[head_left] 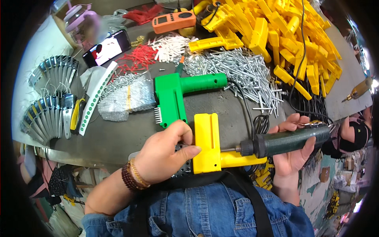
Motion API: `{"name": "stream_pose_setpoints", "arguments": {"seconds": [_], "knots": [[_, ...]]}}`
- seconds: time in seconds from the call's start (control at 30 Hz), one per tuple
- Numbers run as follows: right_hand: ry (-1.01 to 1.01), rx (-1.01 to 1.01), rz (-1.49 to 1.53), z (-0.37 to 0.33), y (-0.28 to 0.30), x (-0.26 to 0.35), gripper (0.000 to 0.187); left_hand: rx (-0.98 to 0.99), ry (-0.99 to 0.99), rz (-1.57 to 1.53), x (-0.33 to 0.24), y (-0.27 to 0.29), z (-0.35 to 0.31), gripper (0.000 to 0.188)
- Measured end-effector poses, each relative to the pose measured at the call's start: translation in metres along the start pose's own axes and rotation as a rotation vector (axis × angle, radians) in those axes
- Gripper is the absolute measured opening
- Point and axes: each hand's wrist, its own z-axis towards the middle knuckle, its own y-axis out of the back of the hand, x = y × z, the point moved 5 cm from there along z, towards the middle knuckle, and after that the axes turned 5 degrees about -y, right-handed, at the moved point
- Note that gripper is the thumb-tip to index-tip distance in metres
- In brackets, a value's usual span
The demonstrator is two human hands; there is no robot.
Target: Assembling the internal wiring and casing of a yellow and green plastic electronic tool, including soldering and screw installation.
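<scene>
A yellow plastic handle housing [206,136] lies at the table's near edge, close against my body, its grip pointing right. My left hand [160,152] is closed at its left side, thumb tip on the yellow edge; a dark perforated metal part shows below the fingers. In my right hand [290,160] is a dark green electric screwdriver [292,140], held level. Its bit runs left to the housing's side; the tip is hidden. Just beyond lies a green plastic handle [169,98] with white teeth, joined to a bubble-wrapped part [128,100].
Loose screws [244,71] and a heap of yellow housings [292,35] fill the far right. Red wires [140,57], white sleeves [173,45], an orange meter [173,21] and a phone [106,47] lie at the back. Metal blades [41,114] fan out left, beside a yellow cutter [77,114].
</scene>
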Motion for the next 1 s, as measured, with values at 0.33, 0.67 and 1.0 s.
{"name": "stream_pose_setpoints", "arguments": {"seconds": [0.33, 0.67, 1.0], "knots": [[0.023, 0.068, -0.082, 0.005, -0.005, -0.003, 0.05, -0.297, -0.387, 0.939, -0.003, 0.119, 0.092, 0.011], [0.036, 0.001, -0.076, 0.002, -0.007, -0.003, 0.063, 0.101, -0.34, 1.547, 0.045, 0.104, 0.173, 0.01], [0.039, 0.094, -0.08, 0.008, -0.004, 0.0, 0.051, -0.466, -0.553, 0.738, -0.012, 0.125, 0.105, 0.009]]}}
